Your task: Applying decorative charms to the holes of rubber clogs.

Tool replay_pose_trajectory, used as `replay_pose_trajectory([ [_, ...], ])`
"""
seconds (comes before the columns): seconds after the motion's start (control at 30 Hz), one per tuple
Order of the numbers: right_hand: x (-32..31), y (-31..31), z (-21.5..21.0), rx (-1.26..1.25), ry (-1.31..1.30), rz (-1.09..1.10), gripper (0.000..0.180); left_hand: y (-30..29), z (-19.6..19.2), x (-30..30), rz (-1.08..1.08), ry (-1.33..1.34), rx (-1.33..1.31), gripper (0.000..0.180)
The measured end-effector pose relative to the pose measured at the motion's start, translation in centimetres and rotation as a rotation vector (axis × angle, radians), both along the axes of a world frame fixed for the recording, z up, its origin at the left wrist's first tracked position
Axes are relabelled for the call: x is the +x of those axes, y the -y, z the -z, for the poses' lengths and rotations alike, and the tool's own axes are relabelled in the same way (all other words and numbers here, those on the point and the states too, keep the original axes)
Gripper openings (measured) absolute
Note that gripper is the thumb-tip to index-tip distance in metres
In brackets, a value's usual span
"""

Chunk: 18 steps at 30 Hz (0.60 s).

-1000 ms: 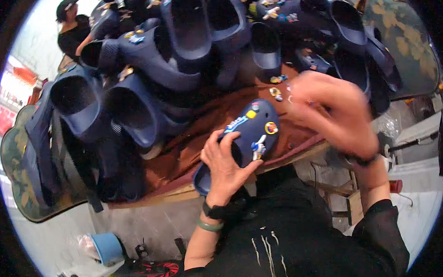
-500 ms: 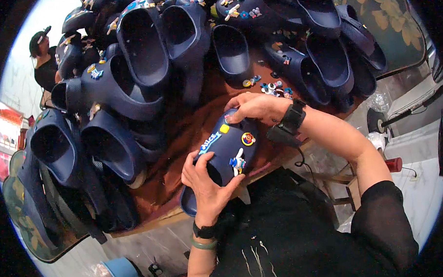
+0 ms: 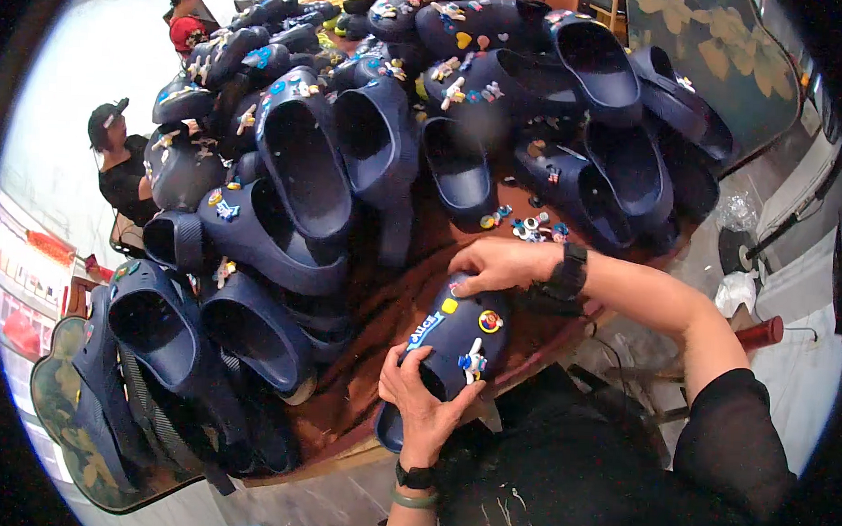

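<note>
A navy foam clog (image 3: 448,346) lies before me at the table's near edge, its toe pointing away. My left hand (image 3: 424,391) grips the clog around its foot opening, fingers on one side and thumb on the other. At the toe, my right hand (image 3: 503,264) is closed, its thumb pressing beside a small charm that is partly hidden. The upper carries a yellow square charm (image 3: 449,306), a round charm (image 3: 490,322), a white-and-blue figure charm (image 3: 473,361) and a blue lettered charm (image 3: 425,330). Several loose charms (image 3: 533,231) lie just beyond my right hand.
Navy clogs (image 3: 304,171) are heaped across the table on its brown cloth (image 3: 373,298), many bearing charms. More clogs (image 3: 619,168) stand at the right. Two people (image 3: 126,165) (image 3: 186,23) are at the far left. A camouflage-patterned chair (image 3: 716,60) stands at the back right.
The view has tilted up, so the scene sits lower and more of the far heap and a second person show. Both hands keep their hold on the clog.
</note>
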State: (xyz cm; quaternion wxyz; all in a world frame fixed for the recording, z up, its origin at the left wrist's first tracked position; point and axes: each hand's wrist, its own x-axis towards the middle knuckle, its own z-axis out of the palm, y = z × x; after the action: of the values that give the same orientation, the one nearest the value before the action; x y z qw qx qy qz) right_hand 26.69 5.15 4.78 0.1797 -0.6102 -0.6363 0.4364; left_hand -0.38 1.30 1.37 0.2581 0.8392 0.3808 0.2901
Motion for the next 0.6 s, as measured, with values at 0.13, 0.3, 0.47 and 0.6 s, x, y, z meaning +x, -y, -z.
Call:
replay_pose_trajectory([
  [0.13,4.3,0.9,1.3,0.955,0.386,0.305,0.017,-0.3,-0.4,0.4,-0.023,0.016,0.014,0.086],
  [0.3,6.4,3.8,1.4,0.585,0.475,0.336,0.013,-0.4,-0.5,0.2,-0.056,-0.006,0.032,0.091],
  [0.47,5.4,3.9,5.1,0.643,0.365,0.222,0.011,-0.3,-0.1,0.2,-0.025,0.021,0.017,0.085],
  [0.6,4.5,2.9,7.2,0.729,0.572,0.187,0.004,0.1,0.1,0.3,-0.032,0.03,0.029,0.086],
])
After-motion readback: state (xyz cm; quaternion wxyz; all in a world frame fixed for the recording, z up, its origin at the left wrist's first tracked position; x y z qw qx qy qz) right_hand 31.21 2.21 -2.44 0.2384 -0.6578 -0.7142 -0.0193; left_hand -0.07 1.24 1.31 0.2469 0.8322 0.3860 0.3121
